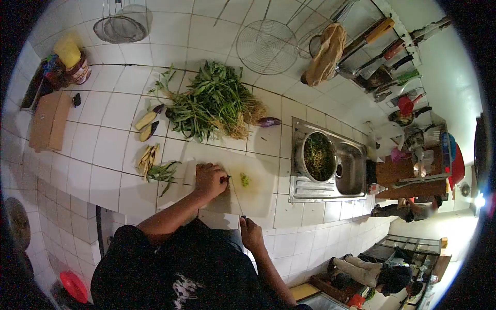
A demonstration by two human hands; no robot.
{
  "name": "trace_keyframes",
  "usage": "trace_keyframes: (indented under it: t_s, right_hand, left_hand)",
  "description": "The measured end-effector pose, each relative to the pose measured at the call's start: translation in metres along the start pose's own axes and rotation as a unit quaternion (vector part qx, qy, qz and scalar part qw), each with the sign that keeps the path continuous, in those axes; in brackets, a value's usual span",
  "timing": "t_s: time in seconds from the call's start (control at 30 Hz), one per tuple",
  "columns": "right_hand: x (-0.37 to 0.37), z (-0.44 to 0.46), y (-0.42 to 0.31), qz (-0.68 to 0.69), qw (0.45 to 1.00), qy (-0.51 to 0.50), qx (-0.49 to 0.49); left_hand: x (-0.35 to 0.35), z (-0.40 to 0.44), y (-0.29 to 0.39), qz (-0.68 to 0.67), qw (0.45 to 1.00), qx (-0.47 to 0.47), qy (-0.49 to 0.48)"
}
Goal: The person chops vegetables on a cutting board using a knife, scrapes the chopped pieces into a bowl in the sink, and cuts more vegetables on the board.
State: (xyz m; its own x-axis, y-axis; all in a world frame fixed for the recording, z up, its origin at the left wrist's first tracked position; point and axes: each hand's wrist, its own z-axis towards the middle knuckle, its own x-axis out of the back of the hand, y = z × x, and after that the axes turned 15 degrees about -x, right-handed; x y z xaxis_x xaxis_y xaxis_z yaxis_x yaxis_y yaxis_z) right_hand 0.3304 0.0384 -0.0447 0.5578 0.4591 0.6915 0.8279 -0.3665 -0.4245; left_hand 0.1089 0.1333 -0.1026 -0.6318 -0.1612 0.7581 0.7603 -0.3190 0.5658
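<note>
My left hand (210, 181) is closed at the middle of a white cutting board (256, 199), its fingers curled on a small dark piece of vegetable (224, 180). What kind it is, I cannot make out. My right hand (251, 235) grips the handle of a kitchen knife (236, 197). Its thin blade slants up the board, the tip close beside the left fingers. Chopped green bits (244, 180) lie on the board right of the blade. Left of the board are pale cut strips (148, 159), loose green leaves (164, 172) and cut eggplant pieces (145, 121).
Behind the board lies a big bunch of leafy greens (212, 103) with roots, an eggplant (269, 122) at its right. A metal bowl (319, 133) of chopped greens stands on the steel sink (351, 170). A cardboard box (50, 121) sits far left. Two people are at the right.
</note>
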Motion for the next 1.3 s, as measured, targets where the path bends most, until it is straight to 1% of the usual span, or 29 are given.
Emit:
trace_keyframes:
  t_s: [0.17, 0.27, 0.37, 0.43, 0.47, 0.57, 0.63, 0.77, 0.83, 0.87, 0.93, 1.03, 1.13, 1.23, 1.3]
  right_hand:
    - [-0.003, 0.005, -0.002, 0.02, 1.0, 0.013, 0.016]
    - [0.002, 0.007, -0.009, 0.033, 0.999, 0.01, 0.04]
    - [0.003, 0.007, -0.009, 0.008, 1.0, -0.004, 0.03]
    - [0.002, 0.004, -0.006, 0.013, 0.999, -0.014, -0.032]
    - [0.002, 0.004, -0.005, 0.013, 0.999, -0.014, -0.032]
    - [0.003, -0.001, -0.004, -0.001, 1.0, -0.012, -0.013]
    - [0.004, 0.001, -0.006, 0.0, 0.999, -0.001, 0.045]
    - [0.002, 0.008, -0.013, 0.031, 0.999, -0.002, 0.032]
    - [0.001, 0.009, -0.016, -0.04, 0.998, 0.025, 0.047]
    - [0.0, 0.008, -0.014, -0.04, 0.998, 0.024, 0.05]
    - [0.001, 0.006, -0.006, 0.021, 0.999, -0.005, -0.039]
    - [0.004, 0.0, -0.001, 0.019, 1.0, -0.009, -0.017]
    - [0.003, -0.003, -0.003, 0.046, 0.998, -0.032, -0.027]
    - [0.001, 0.002, -0.009, 0.021, 1.0, -0.009, -0.006]
    - [0.001, 0.007, -0.017, 0.034, 0.999, -0.004, 0.008]
  left_hand:
    - [0.002, 0.0, 0.003, 0.005, 1.0, -0.007, 0.012]
    - [-0.001, -0.001, 0.002, 0.023, 1.0, 0.01, -0.012]
    - [0.0, 0.0, -0.001, 0.004, 1.0, 0.009, -0.009]
    - [0.0, 0.0, 0.0, 0.003, 1.0, 0.002, -0.01]
    - [-0.002, -0.001, -0.001, 0.003, 1.0, 0.003, -0.01]
    - [-0.01, -0.003, -0.003, 0.004, 1.0, 0.003, 0.001]
    - [-0.005, -0.001, -0.002, 0.025, 1.0, 0.002, -0.01]
    - [-0.004, -0.002, -0.002, 0.035, 0.999, -0.008, -0.003]
    - [-0.005, -0.002, -0.004, 0.01, 1.0, 0.002, 0.006]
    - [-0.005, -0.003, -0.005, 0.013, 1.0, 0.003, 0.007]
    - [-0.002, -0.003, -0.002, 0.003, 1.0, 0.003, 0.023]
    - [-0.004, -0.006, -0.006, -0.005, 1.0, 0.004, 0.022]
    - [-0.007, -0.008, -0.009, -0.004, 1.0, -0.007, 0.021]
    - [-0.002, -0.008, -0.007, 0.005, 1.0, -0.026, -0.001]
    - [0.003, -0.008, -0.003, 0.014, 0.999, -0.032, -0.002]
